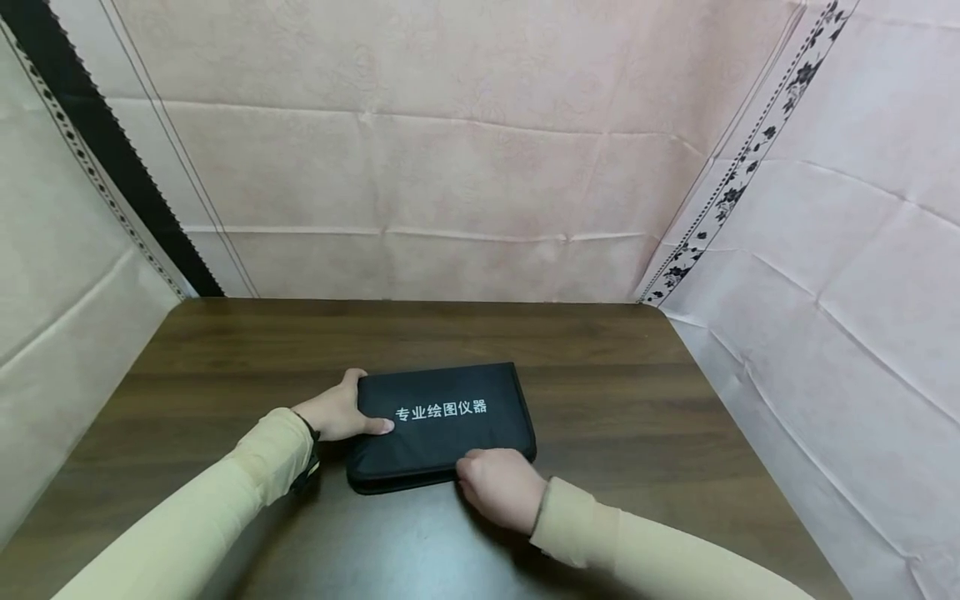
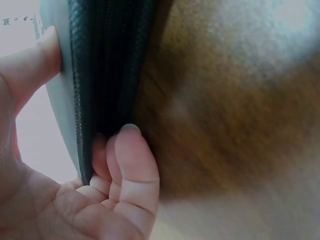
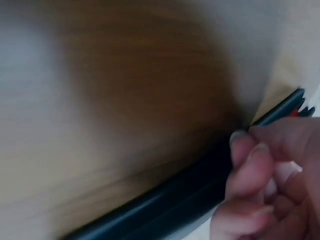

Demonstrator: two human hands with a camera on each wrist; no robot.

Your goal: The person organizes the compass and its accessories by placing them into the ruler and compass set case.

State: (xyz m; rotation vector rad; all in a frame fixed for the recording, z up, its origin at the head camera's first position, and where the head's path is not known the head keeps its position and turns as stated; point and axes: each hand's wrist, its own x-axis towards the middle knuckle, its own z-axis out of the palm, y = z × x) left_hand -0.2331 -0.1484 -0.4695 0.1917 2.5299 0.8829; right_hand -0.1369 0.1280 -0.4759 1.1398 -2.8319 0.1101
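A black zip-up drawing-instrument case (image 1: 450, 442) with white Chinese lettering lies flat on the wooden table. My left hand (image 1: 347, 412) grips its left end, thumb on top of the cover, and the left wrist view shows the other fingers (image 2: 137, 165) curled against the edge. At the front edge, towards the right corner, my right hand (image 1: 501, 490) pinches the zipper pull, which is hidden between thumb and fingertips. In the right wrist view the case edge (image 3: 280, 106) beyond the hand stands parted, with a bit of red inside.
The brown wooden table (image 1: 600, 375) extends around the case on all sides. Pale creased cloth (image 1: 450, 183) hangs behind it, and more white cloth (image 1: 840, 333) with a floral border hangs at the right. A dark band (image 1: 135, 158) runs down the left corner.
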